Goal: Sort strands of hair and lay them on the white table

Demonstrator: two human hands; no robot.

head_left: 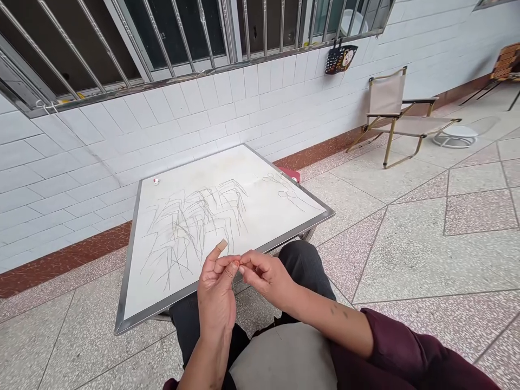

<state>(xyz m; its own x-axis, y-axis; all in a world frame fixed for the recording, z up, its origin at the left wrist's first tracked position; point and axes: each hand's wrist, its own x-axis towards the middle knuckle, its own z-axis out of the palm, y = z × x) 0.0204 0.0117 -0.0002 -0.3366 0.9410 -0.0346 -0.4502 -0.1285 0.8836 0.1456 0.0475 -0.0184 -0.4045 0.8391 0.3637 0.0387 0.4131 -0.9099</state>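
My left hand [219, 287] is raised at the near edge of the white table [219, 162], its thumb and a finger pinched on a tiny orange-red thing [236, 263]. A tan wrap [221, 245] covers one of its fingertips. My right hand [266, 276] meets it from the right, fingertips pressed together at the same spot; what they grip is too small to name. Many thin dark wires [203, 216], bent and lying loosely across one another, cover the table's middle. A few looped wires [286, 194] lie near its right side.
A tiny white and red object [156, 181] sits at the table's far left corner. Behind the table is a tiled wall [227, 108] with barred windows. A folding chair [390, 108] and a low white stool [455, 135] stand at the right. My knees are below the table edge.
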